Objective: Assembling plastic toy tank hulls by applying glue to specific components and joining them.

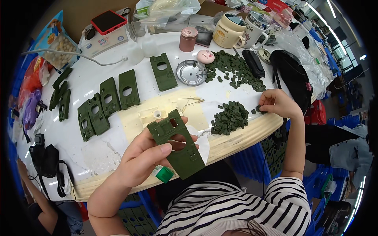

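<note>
My left hand (138, 159) grips a dark green plastic model hull panel (185, 159), tilted above the table's front edge. The panel has a large round hole and a smaller square opening. Over at the right edge of the table, my right hand (280, 104) has its fingertips pinched on a small dark green plastic piece (258, 108). Just left of it lies a heap of similar small pieces (229, 118), and a larger spread of them (238, 70) is farther back. Under the held panel is a bottle with a green cap (164, 174).
Several more green panels (128, 89) lie at the left and back. Thin needle-like tools (193, 102) rest mid-table near a small white cup (157, 114). A round metal tin (191, 72), mugs (228, 31) and a black bag (291, 78) stand behind. Another person's arm (37, 196) shows lower left.
</note>
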{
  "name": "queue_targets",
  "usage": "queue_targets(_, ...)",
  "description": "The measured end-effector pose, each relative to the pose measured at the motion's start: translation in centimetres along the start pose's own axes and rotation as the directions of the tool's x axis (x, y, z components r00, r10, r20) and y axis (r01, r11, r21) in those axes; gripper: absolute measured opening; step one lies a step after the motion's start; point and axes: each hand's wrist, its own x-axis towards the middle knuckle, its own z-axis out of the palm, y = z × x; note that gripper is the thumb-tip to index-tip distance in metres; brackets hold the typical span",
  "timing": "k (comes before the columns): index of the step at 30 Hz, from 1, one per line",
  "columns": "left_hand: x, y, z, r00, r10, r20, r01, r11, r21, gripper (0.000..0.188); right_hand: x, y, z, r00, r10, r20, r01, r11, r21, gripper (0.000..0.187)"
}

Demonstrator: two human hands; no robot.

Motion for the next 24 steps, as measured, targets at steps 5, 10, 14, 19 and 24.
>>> queue_targets(5, -0.1, 0.1, 0.0, 1.000, -0.004, -0.003, 0.004, 1.000, -0.009, 0.062, 0.1, 0.3, 0.0, 0.995, -0.060, -0.083, 0.059, 0.998, -0.013, 0.011)
queue_targets(10, 0.1, 0.1, 0.0, 1.000, 0.006, -0.009, -0.006, 1.000, -0.016, 0.062, -0.1, 1.0, 0.2, 0.962, -0.078, -0.261, 0.088, 0.996, 0.030, 0.008)
queue_targets(14, 0.1, 0.1, 0.1, 1.000, 0.009, -0.024, -0.009, 1.000, -0.012, 0.062, -0.5, 0.9, 0.5, 0.961, -0.034, -0.275, 0.054, 0.996, 0.066, 0.008)
queue_targets(19, 0.1, 0.0, -0.1, 1.000, 0.005, -0.023, -0.006, 1.000, -0.013, 0.063, -1.0, 1.0, 0.6, 0.964, -0.056, -0.259, 0.088, 0.990, 0.114, 0.012)
queue_targets(24, 0.2, 0.1, -0.2, 0.999, 0.019, -0.031, -0.019, 1.000, -0.013, 0.062, -1.0, -1.5, 0.8, 0.939, -0.168, -0.300, 0.236, 0.949, 0.209, 0.013)
